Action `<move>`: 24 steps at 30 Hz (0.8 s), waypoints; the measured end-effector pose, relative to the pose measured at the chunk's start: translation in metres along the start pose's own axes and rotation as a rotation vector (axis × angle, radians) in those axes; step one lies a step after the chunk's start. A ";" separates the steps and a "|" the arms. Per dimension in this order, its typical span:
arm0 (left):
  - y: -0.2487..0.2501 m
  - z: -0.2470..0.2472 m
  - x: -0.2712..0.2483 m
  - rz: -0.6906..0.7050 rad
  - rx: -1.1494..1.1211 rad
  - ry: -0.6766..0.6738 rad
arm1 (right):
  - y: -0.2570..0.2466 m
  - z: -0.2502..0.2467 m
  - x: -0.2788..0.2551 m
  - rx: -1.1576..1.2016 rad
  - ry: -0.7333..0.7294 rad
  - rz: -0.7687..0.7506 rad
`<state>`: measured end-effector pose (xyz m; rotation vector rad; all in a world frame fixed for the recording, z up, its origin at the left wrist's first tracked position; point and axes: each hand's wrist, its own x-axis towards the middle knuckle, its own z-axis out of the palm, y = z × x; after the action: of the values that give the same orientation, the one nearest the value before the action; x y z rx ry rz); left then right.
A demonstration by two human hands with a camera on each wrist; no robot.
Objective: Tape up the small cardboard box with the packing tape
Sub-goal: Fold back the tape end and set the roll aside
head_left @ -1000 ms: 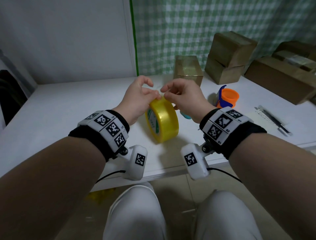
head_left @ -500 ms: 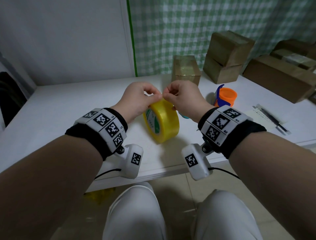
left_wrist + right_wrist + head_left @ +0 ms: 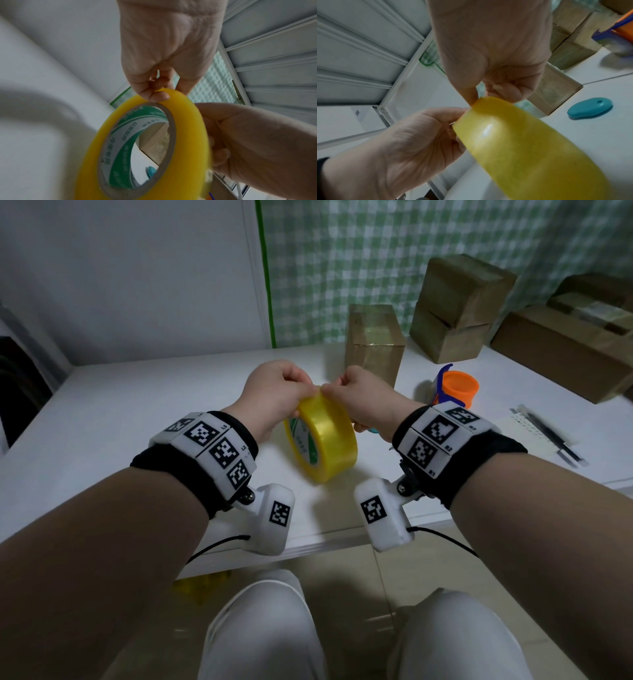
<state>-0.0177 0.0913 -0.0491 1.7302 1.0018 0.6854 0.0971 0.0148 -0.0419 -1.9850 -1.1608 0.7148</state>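
Both hands pinching top of yellow tape roll (image 3: 322, 440), left hand (image 3: 274, 395), right hand (image 3: 363, 398)

A roll of glossy yellow packing tape (image 3: 322, 441) on a grey cardboard core with a green-and-white printed liner stands on edge, tilted, raised over the white desk (image 3: 120, 412). Its top rim is pinched from both sides by the left hand (image 3: 274, 392) and the right hand (image 3: 363, 398). Behind it, farther back on the desk, stands the small brown cardboard box (image 3: 375, 344), upright, its faces shiny with clear tape, well apart from the roll.
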 end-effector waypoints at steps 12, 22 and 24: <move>0.005 -0.005 0.008 -0.073 -0.126 0.005 | -0.002 -0.001 0.012 0.126 0.048 -0.105; -0.001 0.022 0.010 -0.133 -0.087 -0.092 | 0.036 -0.017 0.016 -0.541 0.194 -0.259; -0.004 0.026 0.008 -0.144 -0.079 -0.105 | 0.050 -0.015 0.016 -0.588 0.181 -0.259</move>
<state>0.0061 0.0872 -0.0621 1.5918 1.0021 0.5295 0.1402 0.0077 -0.0746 -2.2405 -1.6033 0.0497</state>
